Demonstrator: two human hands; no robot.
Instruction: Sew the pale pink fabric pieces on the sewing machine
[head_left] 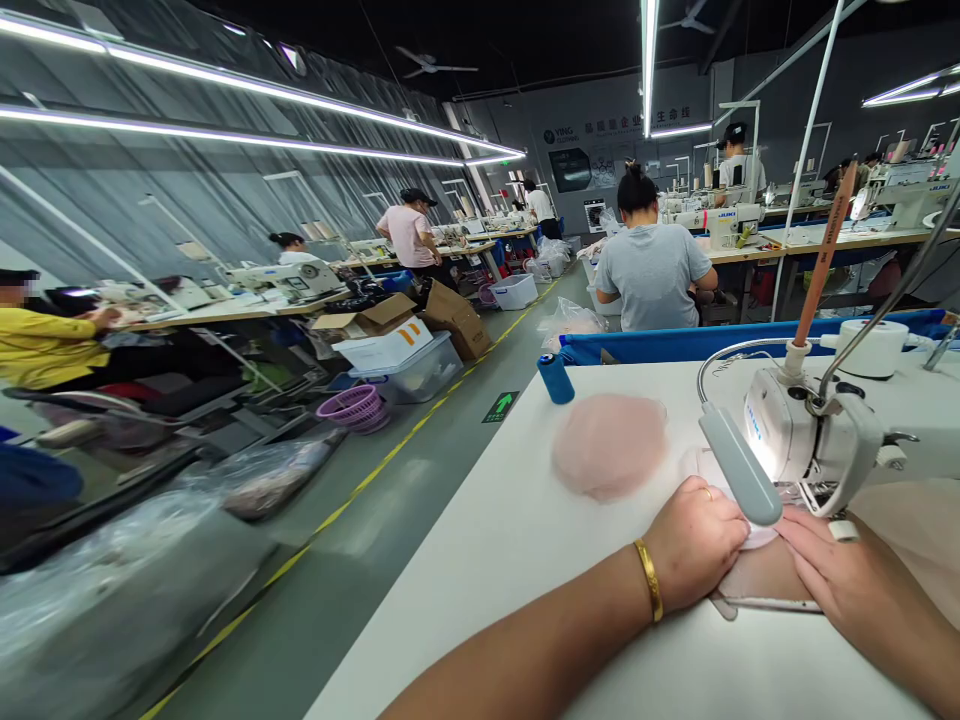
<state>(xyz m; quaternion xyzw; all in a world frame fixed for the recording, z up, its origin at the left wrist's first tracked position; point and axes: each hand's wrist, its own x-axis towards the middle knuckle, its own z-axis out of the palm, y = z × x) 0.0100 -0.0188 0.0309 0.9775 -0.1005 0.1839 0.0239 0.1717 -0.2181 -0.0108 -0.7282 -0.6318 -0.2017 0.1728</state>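
A sheer pinkish fabric piece (772, 577) lies on the white table beneath the head of a white sewing machine (780, 425). My left hand (697, 540), with a gold bangle at the wrist, is curled closed at the fabric's left edge, pinching it. Stretched flat, the fingers of my right hand (855, 570) press on the fabric from the right, close to the needle area. The grey lamp (741, 465) hides the spot where the fingertips nearly meet. Left of the machine lies a round stack of pink sheer fabric (611, 445).
A blue thread spool (556, 379) stands at the table's far left corner, and a white thread cone (871, 348) behind the machine. A brown pencil (825, 255) stands upright on the machine. A co-worker (649, 265) sits ahead. Boxes and a purple basket (352, 408) line the aisle.
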